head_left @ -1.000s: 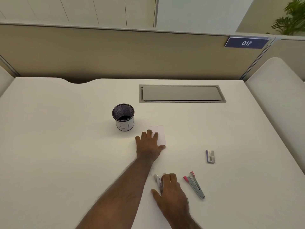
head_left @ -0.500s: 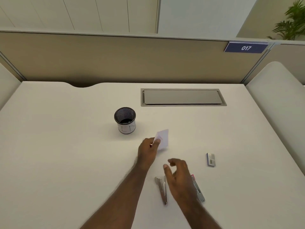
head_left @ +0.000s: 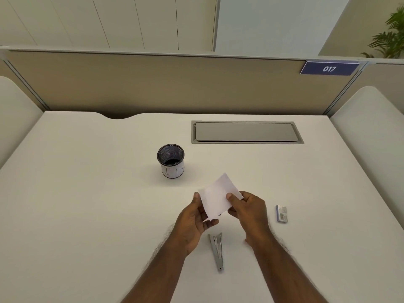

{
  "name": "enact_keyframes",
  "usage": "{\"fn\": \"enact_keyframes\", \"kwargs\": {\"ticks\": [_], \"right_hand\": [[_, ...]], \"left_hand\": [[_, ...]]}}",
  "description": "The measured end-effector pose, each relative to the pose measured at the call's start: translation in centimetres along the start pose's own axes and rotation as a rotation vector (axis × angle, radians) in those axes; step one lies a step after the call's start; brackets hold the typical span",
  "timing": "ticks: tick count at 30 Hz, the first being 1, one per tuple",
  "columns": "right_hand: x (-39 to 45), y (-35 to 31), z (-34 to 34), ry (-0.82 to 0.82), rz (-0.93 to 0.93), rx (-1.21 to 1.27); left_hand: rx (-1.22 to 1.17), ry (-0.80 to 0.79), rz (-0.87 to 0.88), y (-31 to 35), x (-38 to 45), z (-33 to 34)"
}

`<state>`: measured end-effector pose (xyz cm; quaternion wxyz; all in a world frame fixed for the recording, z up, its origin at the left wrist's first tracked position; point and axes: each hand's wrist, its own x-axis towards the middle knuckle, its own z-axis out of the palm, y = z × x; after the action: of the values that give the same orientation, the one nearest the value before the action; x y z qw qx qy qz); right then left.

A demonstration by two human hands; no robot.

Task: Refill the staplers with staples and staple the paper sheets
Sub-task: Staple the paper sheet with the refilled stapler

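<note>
While both of your hands were raised over the worktop (head_left: 87,193), the paper sheets (head_left: 217,196) sat between them, clear of the surface. Your left hand (head_left: 194,221) pinched the near-left edge, thumb on top, fingers (head_left: 211,223) curled beneath. Your right hand (head_left: 249,212) pinched the right edge, thumb on the upper face. One grey stapler (head_left: 216,250) lay on the worktop just below the sheets, between your wrists. The staple box (head_left: 281,213) lay right of your right hand. A mesh cup (head_left: 170,160) stood farther back.
</note>
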<state>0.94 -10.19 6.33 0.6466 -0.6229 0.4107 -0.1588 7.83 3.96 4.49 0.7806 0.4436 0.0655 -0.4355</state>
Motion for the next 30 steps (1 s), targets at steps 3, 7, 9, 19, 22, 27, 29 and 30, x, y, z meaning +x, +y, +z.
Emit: {"fn": "enact_keyframes", "kwargs": {"ticks": [3, 7, 9, 19, 22, 27, 29, 30], "right_hand": [[0.0, -0.1, 0.0, 0.041, -0.066, -0.085], [-1.0, -0.4, 0.0, -0.003, -0.312, -0.316], [-1.7, -0.3, -0.1, -0.032, -0.465, -0.463], [-3.1, 0.7, -0.6, -0.338, -0.698, -0.908], [-3.1, 0.7, -0.7, -0.367, -0.683, -0.888], [-3.0, 0.1, -0.2, -0.179, -0.495, -0.541], [-2.5, -0.4, 0.0, -0.076, -0.349, -0.425], [-2.2, -0.6, 0.0, -0.062, -0.28, -0.399]], "left_hand": [[0.041, 0.062, 0.07, -0.1, -0.2, 0.3], [0.121, 0.169, 0.1, -0.1, -0.1, 0.8], [0.092, 0.159, 0.079, 0.1, -0.1, 1.1], [0.001, 0.124, 0.04, 0.8, -0.6, 1.0], [0.123, 0.16, 0.073, 0.7, -0.8, 1.1], [0.168, 0.141, 0.099, 0.7, -0.8, 1.2], [0.202, 0.141, 0.106, 0.6, -0.8, 1.3], [0.219, 0.142, 0.108, 0.6, -0.9, 1.3]]}}
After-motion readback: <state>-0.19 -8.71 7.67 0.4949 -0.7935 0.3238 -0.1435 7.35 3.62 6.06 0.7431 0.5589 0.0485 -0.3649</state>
